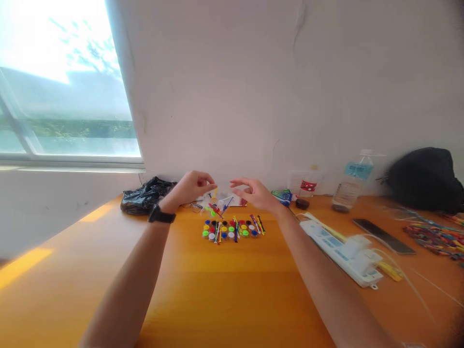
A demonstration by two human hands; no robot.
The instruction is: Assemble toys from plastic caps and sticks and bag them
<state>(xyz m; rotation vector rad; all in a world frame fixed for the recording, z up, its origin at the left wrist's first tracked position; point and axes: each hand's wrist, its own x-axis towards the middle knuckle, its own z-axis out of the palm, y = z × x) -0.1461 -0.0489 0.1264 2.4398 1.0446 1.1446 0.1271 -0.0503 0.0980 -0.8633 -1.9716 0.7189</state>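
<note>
"While I have the head view up from here, what do you want counted?"

"Everything on the table (232,299), then the hands."

"Centre of the frame: small round coloured caps (228,231) in short rows, roughly twenty, too small for an exact count. A handful of thin coloured sticks (258,224) lie across them. Just above is a loose heap of pieces (225,202); I cannot count those. I see one black plastic bag (145,195) at middle left, one water bottle (353,186), one white power strip (340,246) and one dark phone (384,236) on the right, and a second heap of coloured sticks (435,237) at the right edge."

"And the hands?"

"Two, both raised above the caps. My left hand (194,186), with a black watch (161,214) on its wrist, has thumb and forefinger closed in a pinch on a small yellow piece (214,194). That piece sits just left of frame centre, over the loose heap. My right hand (253,193) is half open, fingers loosely curled and spread; I see nothing in it. Its fingertips point toward the left hand, near but apart."
</note>
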